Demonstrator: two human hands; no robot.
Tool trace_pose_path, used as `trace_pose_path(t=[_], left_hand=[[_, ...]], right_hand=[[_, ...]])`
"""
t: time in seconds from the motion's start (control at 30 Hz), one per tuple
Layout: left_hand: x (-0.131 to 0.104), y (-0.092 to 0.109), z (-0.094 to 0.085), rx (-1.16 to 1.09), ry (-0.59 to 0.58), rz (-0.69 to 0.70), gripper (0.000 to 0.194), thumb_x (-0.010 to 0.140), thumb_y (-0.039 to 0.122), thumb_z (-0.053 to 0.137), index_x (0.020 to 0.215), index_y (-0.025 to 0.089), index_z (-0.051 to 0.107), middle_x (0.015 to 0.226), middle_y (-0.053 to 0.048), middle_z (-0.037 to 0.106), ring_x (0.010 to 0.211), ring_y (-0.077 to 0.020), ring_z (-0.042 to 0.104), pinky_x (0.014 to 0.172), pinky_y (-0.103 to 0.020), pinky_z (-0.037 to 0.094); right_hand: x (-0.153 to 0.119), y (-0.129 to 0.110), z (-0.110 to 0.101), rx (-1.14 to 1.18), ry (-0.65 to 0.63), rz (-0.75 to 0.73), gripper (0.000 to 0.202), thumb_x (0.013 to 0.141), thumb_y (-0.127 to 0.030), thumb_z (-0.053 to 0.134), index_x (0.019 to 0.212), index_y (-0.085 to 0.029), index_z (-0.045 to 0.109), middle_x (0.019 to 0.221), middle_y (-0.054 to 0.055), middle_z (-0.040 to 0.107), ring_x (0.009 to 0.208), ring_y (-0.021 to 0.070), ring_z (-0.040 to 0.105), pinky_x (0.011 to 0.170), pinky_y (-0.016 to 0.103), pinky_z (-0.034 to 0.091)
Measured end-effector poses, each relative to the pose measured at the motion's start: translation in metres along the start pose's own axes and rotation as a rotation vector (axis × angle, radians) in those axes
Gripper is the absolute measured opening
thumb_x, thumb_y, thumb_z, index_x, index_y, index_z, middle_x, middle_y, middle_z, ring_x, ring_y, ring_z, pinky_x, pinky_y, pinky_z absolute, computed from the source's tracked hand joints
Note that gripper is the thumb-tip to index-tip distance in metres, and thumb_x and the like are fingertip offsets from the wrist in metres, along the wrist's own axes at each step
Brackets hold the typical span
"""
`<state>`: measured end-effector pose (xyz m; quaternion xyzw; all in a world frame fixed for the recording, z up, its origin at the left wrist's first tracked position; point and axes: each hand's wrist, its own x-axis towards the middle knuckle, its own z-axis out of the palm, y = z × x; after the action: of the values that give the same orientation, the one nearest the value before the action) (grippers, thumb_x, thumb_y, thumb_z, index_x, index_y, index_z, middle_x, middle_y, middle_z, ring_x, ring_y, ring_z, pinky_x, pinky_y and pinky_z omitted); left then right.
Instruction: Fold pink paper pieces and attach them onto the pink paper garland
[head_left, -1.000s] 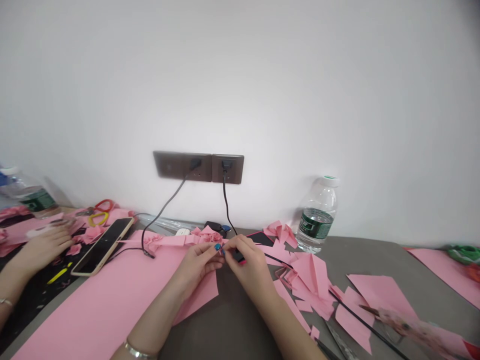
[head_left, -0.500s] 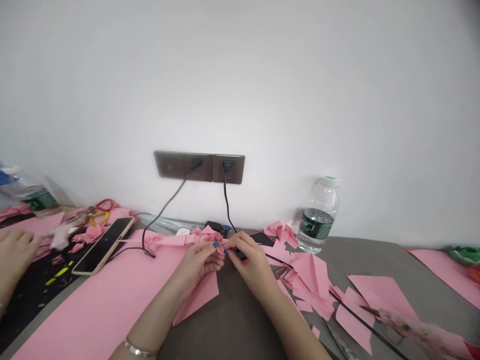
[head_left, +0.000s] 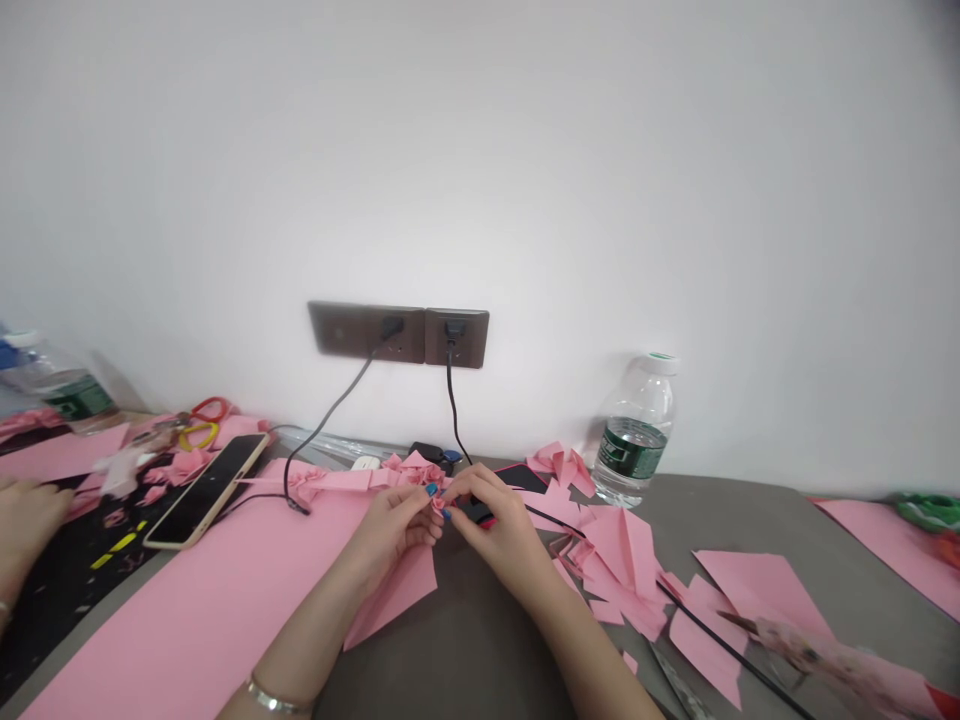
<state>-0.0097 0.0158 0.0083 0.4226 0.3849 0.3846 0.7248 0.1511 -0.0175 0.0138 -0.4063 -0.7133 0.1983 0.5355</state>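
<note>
Between my fingertips is a small pink folded paper flower (head_left: 438,504), partly covered by the fingers. My left hand (head_left: 401,525) pinches it from the left, thumb on top and the other fingers curled beneath. From the right, my right hand (head_left: 491,510) closes thumb and forefinger on its edge. Under my left forearm lies a large pink paper sheet (head_left: 202,600), with a loose paper corner by the wrist. Just behind the hands sit crumpled pink paper pieces (head_left: 416,467) and a dark phone-like device (head_left: 517,478).
A water bottle (head_left: 636,430) stands right of my hands, near folded pink scraps (head_left: 619,555). A glue gun (head_left: 810,650) and its black cable lie at right. On the left are a phone (head_left: 206,492), scissors (head_left: 199,433) and another person's hand (head_left: 30,530). Cables hang from the wall socket (head_left: 367,332).
My fingers have shifted slightly around the paper flower, and more of it shows between them. The other person's hand at left has moved a little to the left.
</note>
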Motion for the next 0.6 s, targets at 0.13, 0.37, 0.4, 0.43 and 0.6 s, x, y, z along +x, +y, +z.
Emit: trace_pose_path(t=[0.13,0.37,0.4,0.43,0.6], left_hand=[[0.0003,-0.0005,0.0,0.013,-0.007,0.017,0.03,0.071,0.04,0.074,0.063,0.012,0.066,0.059,-0.003,0.064,0.052,-0.0086,0.058,0.05,-0.017,0.046],[-0.0001,0.0011,0.0024,-0.002,-0.022,0.027,0.031,0.069,0.042,0.075,0.064,0.012,0.066,0.059,-0.002,0.063,0.052,-0.0091,0.058,0.051,-0.018,0.046],[-0.0003,0.0014,0.0026,-0.005,-0.021,0.028,0.031,0.069,0.042,0.075,0.064,0.012,0.067,0.059,-0.002,0.063,0.053,-0.0093,0.058,0.051,-0.018,0.046],[-0.0005,0.0017,0.0027,-0.007,-0.021,0.03,0.031,0.069,0.042,0.075,0.064,0.012,0.067,0.059,-0.002,0.063,0.053,-0.0094,0.058,0.051,-0.018,0.046],[-0.0013,0.0018,0.0034,-0.004,-0.049,0.041,0.03,0.069,0.041,0.076,0.066,0.012,0.068,0.06,-0.003,0.064,0.052,-0.0091,0.058,0.052,-0.018,0.047]], right_hand=[[0.0005,0.0016,0.001,0.043,-0.011,0.026,0.021,0.077,-0.001,0.055,0.083,-0.02,0.062,0.083,0.002,0.06,0.076,0.015,0.057,0.069,0.027,0.047],[0.0008,0.0,0.0008,0.105,-0.009,0.101,0.022,0.076,-0.002,0.055,0.086,-0.02,0.063,0.085,0.002,0.061,0.074,0.0145,0.057,0.067,0.026,0.044],[0.0007,-0.0002,0.0006,0.109,-0.01,0.108,0.021,0.077,-0.003,0.055,0.087,-0.02,0.063,0.086,0.002,0.062,0.075,0.0148,0.057,0.068,0.027,0.044],[0.0007,-0.0003,0.0004,0.113,-0.009,0.112,0.021,0.077,-0.004,0.055,0.087,-0.02,0.063,0.086,0.002,0.063,0.076,0.0152,0.058,0.068,0.027,0.045],[0.0011,0.0002,0.0011,0.079,0.009,0.092,0.023,0.075,-0.003,0.051,0.084,-0.02,0.061,0.082,0.001,0.062,0.073,0.0148,0.058,0.065,0.026,0.043]])
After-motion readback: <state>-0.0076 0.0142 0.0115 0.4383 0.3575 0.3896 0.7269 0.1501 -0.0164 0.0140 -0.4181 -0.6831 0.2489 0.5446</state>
